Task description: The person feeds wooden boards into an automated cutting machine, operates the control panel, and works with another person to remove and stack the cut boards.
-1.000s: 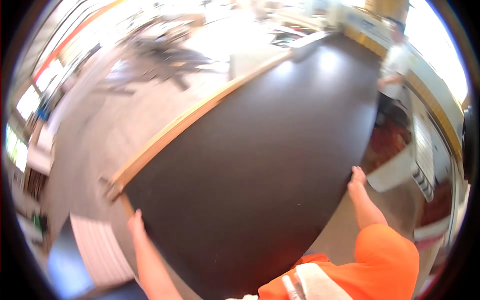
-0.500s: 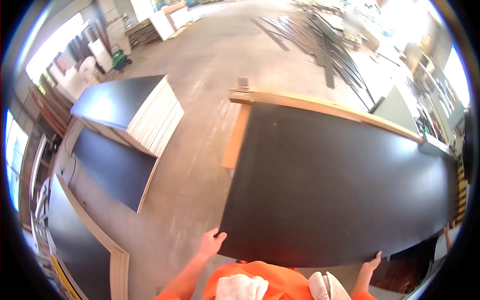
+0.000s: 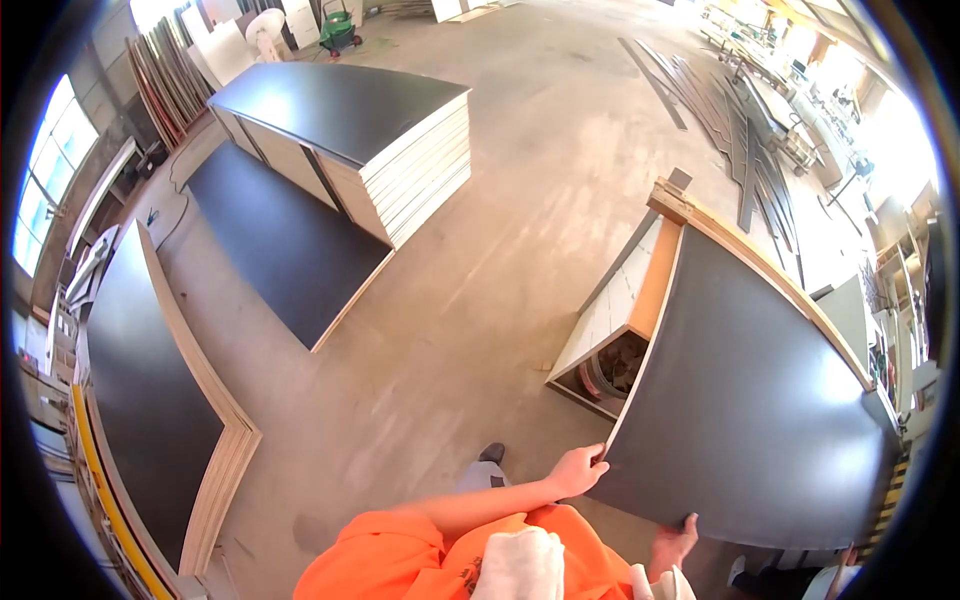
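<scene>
A large dark smooth panel (image 3: 750,400) lies across a bench with a wooden rail (image 3: 780,260) along its far side. My left hand (image 3: 580,470) is closed on the panel's near left corner, thumb on top. Farther right, my right hand (image 3: 675,545) grips the near edge with the thumb over the top; its other fingers are partly hidden below. Under the panel's left end, a box-like support (image 3: 590,330) holds a round bucket (image 3: 612,368) of dark scraps. Another person's arm (image 3: 845,565) reaches the panel's edge at the lower right.
A tall stack of dark-faced boards (image 3: 345,110) stands at the upper left, with a single dark board (image 3: 290,240) low in front. More stacked boards (image 3: 150,380) are at the left. Long dark strips (image 3: 745,150) lie on the floor beyond the bench. A green cart (image 3: 338,30) stands far back.
The view has turned left, so the stacks and panel appear farther right. My left arm now reaches across my body. Both hands still hold the panel's edge.
</scene>
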{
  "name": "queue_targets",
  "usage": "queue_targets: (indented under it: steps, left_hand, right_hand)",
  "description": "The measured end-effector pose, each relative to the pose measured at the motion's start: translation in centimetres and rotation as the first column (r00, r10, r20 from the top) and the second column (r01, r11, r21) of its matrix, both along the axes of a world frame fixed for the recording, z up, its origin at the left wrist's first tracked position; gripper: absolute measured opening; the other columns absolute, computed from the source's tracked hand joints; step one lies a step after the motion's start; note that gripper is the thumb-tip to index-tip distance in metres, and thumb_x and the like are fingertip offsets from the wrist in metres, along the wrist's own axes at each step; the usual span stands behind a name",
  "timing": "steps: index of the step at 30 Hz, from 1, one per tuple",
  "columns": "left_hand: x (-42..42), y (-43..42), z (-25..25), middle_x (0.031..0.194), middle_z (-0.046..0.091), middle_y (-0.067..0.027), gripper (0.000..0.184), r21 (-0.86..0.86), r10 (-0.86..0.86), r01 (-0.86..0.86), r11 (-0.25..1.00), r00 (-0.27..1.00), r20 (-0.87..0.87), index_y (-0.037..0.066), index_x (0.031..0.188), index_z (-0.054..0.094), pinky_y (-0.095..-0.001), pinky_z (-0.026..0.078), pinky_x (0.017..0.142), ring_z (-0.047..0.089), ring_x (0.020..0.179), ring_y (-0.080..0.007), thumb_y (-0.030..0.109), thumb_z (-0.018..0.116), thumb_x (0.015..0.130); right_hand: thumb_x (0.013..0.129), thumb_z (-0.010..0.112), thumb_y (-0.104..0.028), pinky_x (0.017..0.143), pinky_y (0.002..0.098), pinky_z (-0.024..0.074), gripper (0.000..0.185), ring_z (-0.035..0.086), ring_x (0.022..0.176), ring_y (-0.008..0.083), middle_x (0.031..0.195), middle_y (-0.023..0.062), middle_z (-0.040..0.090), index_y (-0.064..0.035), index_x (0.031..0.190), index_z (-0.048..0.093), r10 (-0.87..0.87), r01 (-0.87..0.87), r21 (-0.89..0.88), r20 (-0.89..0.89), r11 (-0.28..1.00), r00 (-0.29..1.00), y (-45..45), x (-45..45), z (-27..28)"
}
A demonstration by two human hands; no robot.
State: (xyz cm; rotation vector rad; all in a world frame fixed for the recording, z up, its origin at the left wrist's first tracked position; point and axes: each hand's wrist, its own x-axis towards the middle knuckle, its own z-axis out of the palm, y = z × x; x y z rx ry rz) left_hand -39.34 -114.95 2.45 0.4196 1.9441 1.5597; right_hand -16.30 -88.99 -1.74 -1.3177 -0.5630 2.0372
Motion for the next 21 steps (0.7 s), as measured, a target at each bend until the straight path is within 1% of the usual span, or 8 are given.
queue_targets:
  steps: [5,6,9,13,16,17,18,21]
  left_hand:
    - [1.5,0.3,-2.9,0.103,0.066,-0.0262,0.046,0.004,0.028,-0.028,1.0,0.981,-0.194,-0.006,0.129,0.056,-0.0401,0.051,0.084,0.065,0.094,-0.0387,0.015,0.059,0.088]
    - [1.8,0.2,-2.9,0.104,0.066,-0.0265,0.046,0.021,0.039,-0.036,0.999,0.986,-0.16,-0.006,0.129,0.056,-0.04,0.051,0.084,0.065,0.094,-0.0386,0.014,0.059,0.088]
    - [2.4,-0.2,-2.8,0.108,0.066,-0.0274,0.044,0.053,0.059,-0.052,0.997,0.988,-0.139,-0.006,0.129,0.057,-0.0394,0.052,0.084,0.066,0.098,-0.0378,0.014,0.057,0.09]
    - [3.4,-1.1,-1.8,0.108,0.065,-0.0289,0.039,-0.013,0.026,-0.027,1.0,0.998,-0.061,-0.006,0.125,0.059,-0.0401,0.052,0.085,0.065,0.101,-0.0392,0.016,0.055,0.093]
    - [4.8,-0.7,-4.1,0.103,0.066,-0.0291,0.039,-0.034,0.067,-0.078,0.996,0.964,-0.257,-0.006,0.123,0.06,-0.0412,0.053,0.083,0.066,0.098,-0.0409,0.018,0.056,0.092]
    - [4.5,-0.9,-2.9,0.107,0.064,-0.0314,0.04,-0.108,0.011,-0.032,0.994,0.982,-0.188,-0.006,0.12,0.062,-0.0441,0.052,0.087,0.062,0.102,-0.0449,0.021,0.055,0.091]
    - [4.6,-0.8,-2.9,0.101,0.064,-0.0306,0.037,-0.101,0.043,-0.069,0.992,0.969,-0.244,-0.005,0.112,0.065,-0.045,0.053,0.083,0.063,0.098,-0.045,0.022,0.055,0.09]
    - [4.0,-0.6,-3.5,0.086,0.063,-0.0268,0.024,-0.099,-0.012,-0.01,0.995,0.977,-0.211,-0.001,0.094,0.063,-0.0446,0.05,0.071,0.062,0.082,-0.045,0.021,0.057,0.087]
  right_hand:
    - [0.099,0.057,-0.03,0.097,0.0411,0.051,0.033,0.06,0.114,0.0242,0.126,0.0084,0.063,-0.0059,0.12,0.06,0.113,-0.118,-0.044,-0.096,0.992,0.989,-8.6,-5.3,0.8]
    - [0.099,0.057,-0.03,0.097,0.0411,0.051,0.032,0.06,0.114,0.0243,0.125,0.0085,0.063,-0.0059,0.12,0.06,0.129,-0.137,-0.049,-0.13,0.989,0.983,-9.7,-5.8,1.1]
    - [0.099,0.058,-0.029,0.097,0.0403,0.0509,0.032,0.061,0.11,0.0244,0.121,0.0083,0.064,-0.0049,0.119,0.059,0.021,-0.025,-0.113,-0.041,0.993,0.999,-12.3,-7.7,2.4]
    - [0.098,0.06,-0.028,0.095,0.0399,0.0515,0.031,0.062,0.106,0.024,0.116,0.0085,0.064,-0.0044,0.118,0.059,-0.038,0.029,-0.142,-0.063,0.989,0.997,-13.2,-8.3,0.9]
    - [0.098,0.06,-0.027,0.091,0.0402,0.0541,0.027,0.063,0.104,0.0236,0.113,0.0091,0.065,-0.0048,0.113,0.059,-0.105,0.083,-0.166,-0.129,0.983,0.986,-14.2,-9.0,0.5]
    - [0.098,0.06,-0.027,0.09,0.0398,0.0546,0.026,0.064,0.102,0.0234,0.112,0.0089,0.065,-0.0047,0.112,0.059,-0.104,0.08,-0.154,-0.159,0.985,0.982,-14.6,-9.3,0.6]
    - [0.098,0.06,-0.026,0.088,0.0394,0.0551,0.025,0.064,0.101,0.0231,0.111,0.0087,0.065,-0.0047,0.111,0.059,-0.102,0.076,-0.137,-0.189,0.988,0.977,-14.8,-9.5,0.6]
    - [0.099,0.059,-0.026,0.082,0.0376,0.0565,0.024,0.066,0.095,0.0218,0.108,0.007,0.067,-0.005,0.11,0.059,-0.093,0.052,-0.159,-0.259,0.986,0.962,-15.6,-9.7,0.4]
